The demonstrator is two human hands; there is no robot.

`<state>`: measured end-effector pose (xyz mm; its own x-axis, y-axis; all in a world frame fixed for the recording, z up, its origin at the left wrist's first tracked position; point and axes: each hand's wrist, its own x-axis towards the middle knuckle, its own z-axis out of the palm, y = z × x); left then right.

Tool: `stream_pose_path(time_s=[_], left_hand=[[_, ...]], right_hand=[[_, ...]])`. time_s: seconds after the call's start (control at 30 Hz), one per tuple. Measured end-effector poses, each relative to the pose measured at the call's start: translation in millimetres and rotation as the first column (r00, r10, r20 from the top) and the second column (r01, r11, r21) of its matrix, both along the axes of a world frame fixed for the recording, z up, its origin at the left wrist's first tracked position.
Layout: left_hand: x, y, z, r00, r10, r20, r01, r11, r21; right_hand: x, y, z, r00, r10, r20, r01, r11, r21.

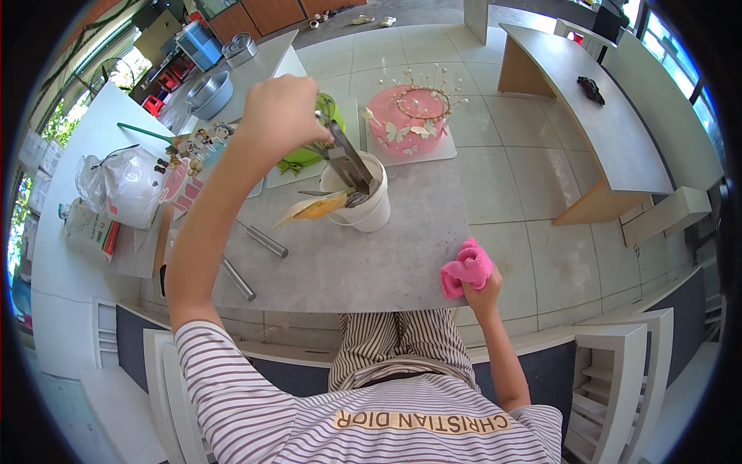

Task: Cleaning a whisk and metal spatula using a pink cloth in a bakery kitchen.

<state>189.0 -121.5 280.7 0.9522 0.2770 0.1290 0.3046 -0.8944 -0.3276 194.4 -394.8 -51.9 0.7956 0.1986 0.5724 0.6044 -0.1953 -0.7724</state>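
Observation:
My left hand [282,116] is raised over a white bucket [369,213], closed around grey metal utensils. A flat-bladed metal utensil [349,164] slants from the hand into the bucket's mouth; thinner metal parts show by the fingers, their exact kind unclear. A yellowish, leaf-shaped spatula-like piece [313,207] leans out over the bucket's left rim. At the table's right front edge, my right hand [483,290] grips a bunched pink cloth [468,268]. Two metal rods [267,241] lie on the grey table [386,271], left of the bucket.
Behind the bucket stand a pink cake [406,120] with butterflies and a pearl crown, and a green cake [328,108], partly hidden by my hand. Plastic bags [131,185] and small figurines [209,139] crowd the left. Farther back are metal bowls [209,91]. A desk [587,116] stands at right.

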Motion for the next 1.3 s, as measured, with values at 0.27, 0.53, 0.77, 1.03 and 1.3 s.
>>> stream_pose_path(time_s=[0.27,0.53,0.77,1.03,1.3], left_hand=[[11.6,50.6,8.3,0.974,0.194,-0.117,-0.216,0.949,-0.231],[-20.9,10.7,12.2,0.984,0.085,0.158,-0.068,0.992,-0.109],[-8.8,43.0,-8.1,0.986,0.098,0.135,-0.074,0.982,-0.173],[-25.7,38.6,-7.9,0.946,-0.012,0.324,0.113,0.949,-0.293],[-32.6,63.8,-35.4,0.889,0.014,0.458,0.299,0.739,-0.603]], right_hand=[[-4.5,2.1,10.2,0.996,0.046,-0.077,-0.040,0.997,0.072],[-3.1,1.5,10.4,0.992,0.038,-0.118,-0.027,0.995,0.097],[-6.4,9.7,27.5,0.989,0.080,-0.126,-0.067,0.992,0.107],[-6.3,10.5,30.8,0.975,0.059,-0.212,-0.047,0.997,0.063],[-1.7,16.2,33.7,0.960,0.043,-0.275,-0.045,0.999,0.000]])
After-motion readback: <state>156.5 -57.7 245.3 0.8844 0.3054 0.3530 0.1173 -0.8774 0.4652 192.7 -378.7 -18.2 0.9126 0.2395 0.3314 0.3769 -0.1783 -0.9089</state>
